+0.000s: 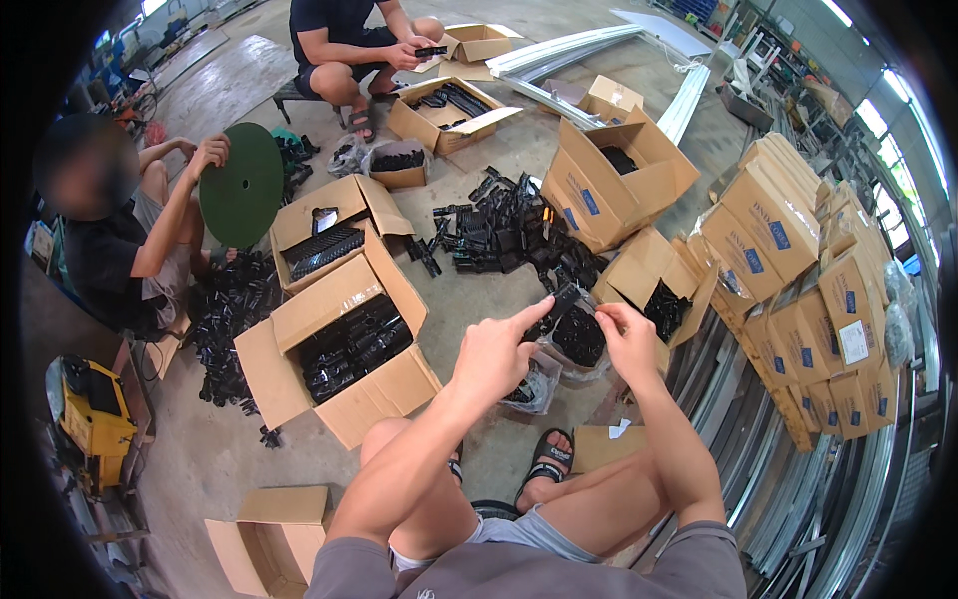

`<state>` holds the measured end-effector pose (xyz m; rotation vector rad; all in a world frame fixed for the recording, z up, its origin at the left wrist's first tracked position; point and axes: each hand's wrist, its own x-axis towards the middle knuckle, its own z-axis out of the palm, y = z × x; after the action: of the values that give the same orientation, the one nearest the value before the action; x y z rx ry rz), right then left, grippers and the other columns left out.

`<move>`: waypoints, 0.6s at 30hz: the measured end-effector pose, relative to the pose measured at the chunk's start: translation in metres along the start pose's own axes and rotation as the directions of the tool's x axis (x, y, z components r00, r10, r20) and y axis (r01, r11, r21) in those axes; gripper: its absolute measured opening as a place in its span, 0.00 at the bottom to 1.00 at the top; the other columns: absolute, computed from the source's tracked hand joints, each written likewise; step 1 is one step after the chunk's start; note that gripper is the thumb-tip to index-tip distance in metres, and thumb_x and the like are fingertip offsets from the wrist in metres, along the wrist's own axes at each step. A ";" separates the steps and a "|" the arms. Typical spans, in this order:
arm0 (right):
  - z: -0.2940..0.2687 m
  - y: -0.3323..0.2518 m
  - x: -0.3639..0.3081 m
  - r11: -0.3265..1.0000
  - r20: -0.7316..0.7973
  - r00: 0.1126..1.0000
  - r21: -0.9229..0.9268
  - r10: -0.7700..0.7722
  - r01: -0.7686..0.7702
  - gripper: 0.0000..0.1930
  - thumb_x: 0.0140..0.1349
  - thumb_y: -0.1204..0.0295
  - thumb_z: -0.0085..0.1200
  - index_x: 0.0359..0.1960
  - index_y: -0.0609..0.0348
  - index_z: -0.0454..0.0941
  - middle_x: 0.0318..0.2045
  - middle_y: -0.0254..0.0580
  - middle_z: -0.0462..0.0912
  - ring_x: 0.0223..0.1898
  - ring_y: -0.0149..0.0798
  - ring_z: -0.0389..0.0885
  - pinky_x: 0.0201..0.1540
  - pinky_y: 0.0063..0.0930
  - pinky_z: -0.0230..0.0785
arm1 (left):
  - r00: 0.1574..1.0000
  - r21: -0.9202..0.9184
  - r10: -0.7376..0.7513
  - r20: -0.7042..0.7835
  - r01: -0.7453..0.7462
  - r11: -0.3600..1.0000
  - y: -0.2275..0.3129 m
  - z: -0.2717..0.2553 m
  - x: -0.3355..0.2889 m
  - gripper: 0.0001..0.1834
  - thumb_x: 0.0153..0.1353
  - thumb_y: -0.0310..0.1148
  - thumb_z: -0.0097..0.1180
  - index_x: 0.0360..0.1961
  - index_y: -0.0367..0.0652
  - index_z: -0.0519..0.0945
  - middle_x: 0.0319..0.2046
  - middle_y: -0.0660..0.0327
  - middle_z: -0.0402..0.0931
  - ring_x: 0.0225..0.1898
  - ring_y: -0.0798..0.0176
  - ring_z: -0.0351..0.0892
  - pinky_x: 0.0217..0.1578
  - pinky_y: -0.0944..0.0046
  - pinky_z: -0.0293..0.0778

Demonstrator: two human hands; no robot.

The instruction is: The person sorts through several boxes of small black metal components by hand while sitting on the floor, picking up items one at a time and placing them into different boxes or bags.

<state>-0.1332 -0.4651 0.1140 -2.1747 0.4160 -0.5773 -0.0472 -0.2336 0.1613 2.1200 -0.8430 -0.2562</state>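
My left hand holds a black plastic part in front of me, its index finger stretched along the part. Close by on the right, my right hand is closed in a pinch; whatever sits between its fingertips is too small to make out. Below the hands stands an open container of small black pieces, lined with clear plastic. A plastic bag with more dark pieces lies just under my left hand. Beyond them, a heap of black plastic parts spreads over the floor.
An open carton of black parts stands at left, another carton at right. Stacked closed boxes and long metal profiles line the right side. A person at left holds a green disc; another person sits at the back.
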 end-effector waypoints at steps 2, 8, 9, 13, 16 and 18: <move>0.013 0.030 0.000 0.981 0.249 0.963 -0.185 0.100 -0.054 0.09 0.61 0.70 0.59 0.40 0.61 0.85 0.35 0.50 0.87 0.37 0.51 0.87 0.43 0.38 0.79 | 0.996 -0.043 -0.088 0.008 0.088 0.995 0.006 -0.013 0.003 0.37 0.52 0.26 0.68 0.66 0.61 0.75 0.33 0.45 0.83 0.34 0.40 0.82 0.41 0.52 0.79; 0.112 0.117 -0.036 0.783 0.812 0.515 -0.500 0.275 0.370 0.10 0.59 0.69 0.54 0.38 0.47 0.88 0.39 0.50 0.87 0.42 0.54 0.87 0.49 0.48 0.79 | 0.976 -0.847 -0.185 0.115 0.194 0.495 -0.016 -0.013 0.014 0.40 0.61 0.15 0.61 0.73 0.50 0.64 0.38 0.64 0.83 0.36 0.76 0.75 0.39 0.71 0.76; 0.127 0.132 -0.042 0.782 0.788 0.526 -0.533 0.320 0.323 0.10 0.59 0.70 0.53 0.37 0.48 0.88 0.39 0.50 0.87 0.43 0.54 0.86 0.49 0.48 0.79 | 0.973 -0.874 -0.194 0.125 0.200 0.442 -0.012 -0.013 0.016 0.41 0.60 0.17 0.63 0.73 0.51 0.64 0.39 0.63 0.83 0.36 0.76 0.75 0.39 0.71 0.75; 0.180 0.182 -0.081 0.778 0.642 0.646 -0.617 0.413 0.116 0.13 0.59 0.72 0.52 0.43 0.53 0.85 0.45 0.54 0.85 0.48 0.55 0.85 0.52 0.48 0.77 | 0.958 -0.914 -0.231 0.169 0.241 0.327 0.000 -0.015 0.016 0.43 0.59 0.25 0.69 0.73 0.62 0.65 0.45 0.57 0.83 0.39 0.76 0.76 0.41 0.72 0.74; 0.239 0.169 -0.121 0.791 0.486 0.705 -0.585 0.517 -0.177 0.17 0.60 0.72 0.51 0.51 0.56 0.81 0.50 0.58 0.83 0.53 0.59 0.82 0.57 0.48 0.74 | 0.961 -0.904 -0.254 0.107 0.201 0.378 -0.021 -0.020 0.003 0.41 0.59 0.26 0.69 0.72 0.62 0.66 0.46 0.58 0.82 0.40 0.76 0.76 0.42 0.72 0.74; 0.238 0.163 -0.125 0.698 0.363 0.673 -0.640 0.644 -0.322 0.16 0.61 0.72 0.52 0.51 0.56 0.80 0.50 0.59 0.83 0.55 0.58 0.81 0.58 0.49 0.73 | 0.964 -0.901 -0.217 0.157 0.229 0.368 -0.018 -0.017 0.007 0.39 0.61 0.26 0.67 0.72 0.60 0.66 0.46 0.62 0.82 0.40 0.78 0.76 0.41 0.74 0.73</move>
<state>-0.1270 -0.3512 -0.1788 -2.4395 0.8899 0.5871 -0.0263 -0.2197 0.1595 1.1163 -0.2381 -0.7057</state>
